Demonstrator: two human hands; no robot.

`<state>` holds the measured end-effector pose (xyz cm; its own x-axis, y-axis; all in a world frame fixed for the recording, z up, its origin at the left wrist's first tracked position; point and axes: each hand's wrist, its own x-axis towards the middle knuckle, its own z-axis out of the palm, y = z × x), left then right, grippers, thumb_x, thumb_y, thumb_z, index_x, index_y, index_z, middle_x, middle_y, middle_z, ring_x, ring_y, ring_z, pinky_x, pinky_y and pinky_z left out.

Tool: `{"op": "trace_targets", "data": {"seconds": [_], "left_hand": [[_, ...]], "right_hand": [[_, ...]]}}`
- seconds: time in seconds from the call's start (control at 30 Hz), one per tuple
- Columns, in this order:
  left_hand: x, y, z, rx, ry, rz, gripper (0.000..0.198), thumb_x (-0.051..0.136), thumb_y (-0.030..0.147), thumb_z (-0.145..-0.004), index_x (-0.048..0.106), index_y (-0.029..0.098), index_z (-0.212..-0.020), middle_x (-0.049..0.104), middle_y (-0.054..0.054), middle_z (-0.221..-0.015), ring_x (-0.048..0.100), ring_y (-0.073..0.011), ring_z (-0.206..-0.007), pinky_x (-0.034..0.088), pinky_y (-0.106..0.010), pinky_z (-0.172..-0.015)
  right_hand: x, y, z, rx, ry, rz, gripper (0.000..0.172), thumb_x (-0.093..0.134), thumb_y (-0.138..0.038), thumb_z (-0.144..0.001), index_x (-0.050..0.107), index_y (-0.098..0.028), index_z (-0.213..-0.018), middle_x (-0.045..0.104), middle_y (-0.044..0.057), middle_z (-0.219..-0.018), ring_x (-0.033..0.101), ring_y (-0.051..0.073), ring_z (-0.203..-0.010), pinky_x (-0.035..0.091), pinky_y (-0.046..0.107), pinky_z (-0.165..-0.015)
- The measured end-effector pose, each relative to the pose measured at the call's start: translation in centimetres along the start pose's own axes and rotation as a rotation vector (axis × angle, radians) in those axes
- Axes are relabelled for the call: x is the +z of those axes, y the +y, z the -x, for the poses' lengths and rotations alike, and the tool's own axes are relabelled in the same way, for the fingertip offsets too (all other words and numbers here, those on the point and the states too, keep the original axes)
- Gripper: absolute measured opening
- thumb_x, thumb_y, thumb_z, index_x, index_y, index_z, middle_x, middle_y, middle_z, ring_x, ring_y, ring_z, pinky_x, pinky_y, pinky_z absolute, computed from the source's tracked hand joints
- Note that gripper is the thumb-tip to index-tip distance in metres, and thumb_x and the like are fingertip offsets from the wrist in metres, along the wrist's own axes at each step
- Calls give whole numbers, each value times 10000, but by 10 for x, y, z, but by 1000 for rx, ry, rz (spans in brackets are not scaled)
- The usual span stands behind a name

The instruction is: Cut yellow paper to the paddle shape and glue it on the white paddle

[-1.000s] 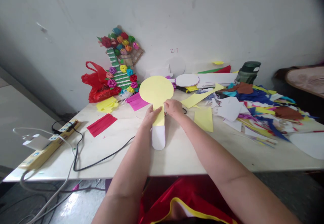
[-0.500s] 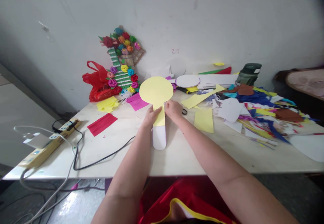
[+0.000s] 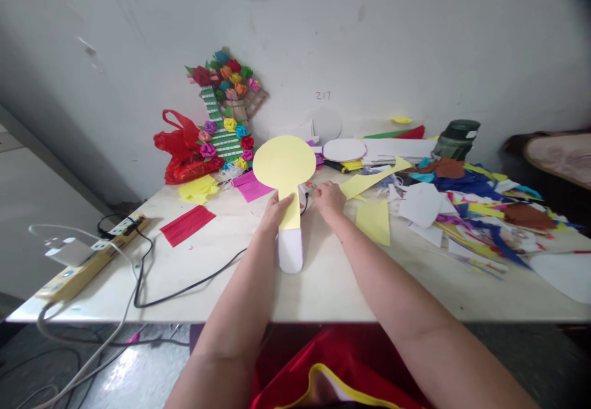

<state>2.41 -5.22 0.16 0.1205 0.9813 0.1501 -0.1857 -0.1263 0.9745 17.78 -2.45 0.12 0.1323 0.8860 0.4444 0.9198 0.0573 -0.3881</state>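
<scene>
In the head view, the left hand is pinching the stem of the yellow cutout, thumb on top. It is holding the round head tilted up off the table at mid-scene. The stem's near end is overlapping a white piece.

The cutout is looking light, thin and floppy, and probably creases easily. The stem close to the head seems the soundest place to grip.

The right hand is resting just right of the stem, fingers curling toward a small tool. I cannot tell whether it is gripping it. Both forearms are reaching forward, wrists low. Paper scraps are littering the right side.
</scene>
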Motion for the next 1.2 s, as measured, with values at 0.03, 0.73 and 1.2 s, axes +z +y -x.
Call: {"op": "trace_targets", "data": {"seconds": [0.03,0.73,1.2], "left_hand": [[0,1,0,-1,3,7,427,650,401,-659,526,122,-956,658,-66,-651,559,-143,-486,404,-245,-468],[-7,-11,-11,-221,-180,317,464,448,595,-772,568,171,-915,348,62,-401,261,-67,-288,208,-210,-319],[-11,-21,-14,-219,-250,448,287,382,409,-856,535,195,-744,186,70,-450,54,-36,-286,63,-209,-276]], "right_hand": [[0,-1,0,-15,5,-9,267,415,-271,-834,663,-197,-899,617,93,-993,512,212,-935,388,287,-711],[-8,-27,10,-117,-197,-924,348,429,-451,-809,634,-172,-787,664,18,-736,597,122,-670,434,212,-622],[-2,-34,16,244,-457,-1165,429,533,-566,-722,625,-146,-719,655,58,-655,590,150,-552,437,252,-480]]}}
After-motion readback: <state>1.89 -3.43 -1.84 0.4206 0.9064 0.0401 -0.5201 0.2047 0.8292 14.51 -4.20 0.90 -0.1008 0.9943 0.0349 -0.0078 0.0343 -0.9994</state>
